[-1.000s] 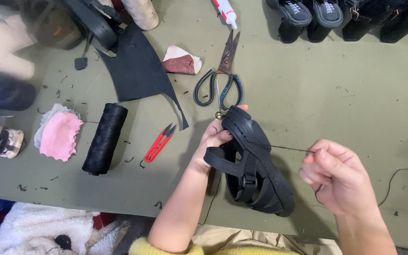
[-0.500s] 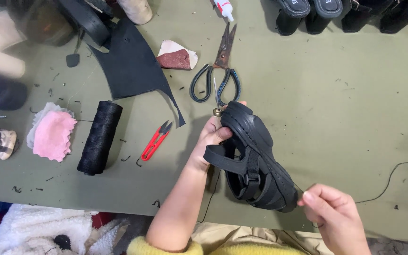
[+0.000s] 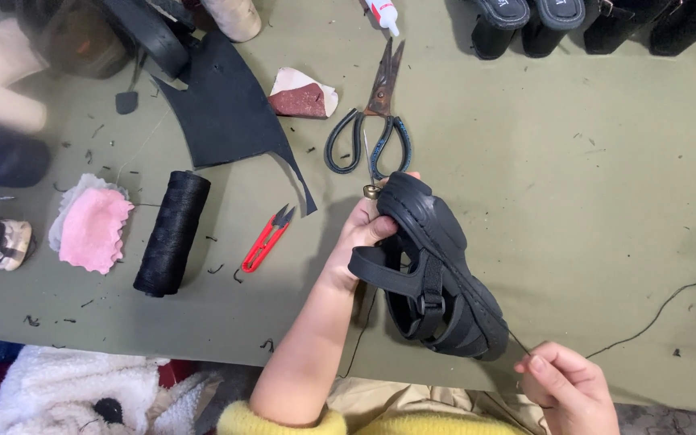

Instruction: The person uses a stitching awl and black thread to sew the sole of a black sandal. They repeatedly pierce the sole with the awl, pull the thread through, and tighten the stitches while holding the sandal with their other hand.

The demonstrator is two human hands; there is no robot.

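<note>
Left hand (image 3: 362, 234) clamps the black sandal (image 3: 432, 270) above the worktop (image 3: 573, 185); right hand (image 3: 567, 385) pinches the thread (image 3: 650, 322) at the sole's edge. Best to pull straight, evenly taut, sandal braced firm.

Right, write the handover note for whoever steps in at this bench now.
Left hand grips the black sandal by its sole edge, held above the green table. Right hand pinches a black thread that runs taut from the sandal's near end, loose tail trailing on the table. Thread spool, red snips and scissors lie left of the sandal. A stitch is mid-pull; how much sewing is done or left does not show.
</note>
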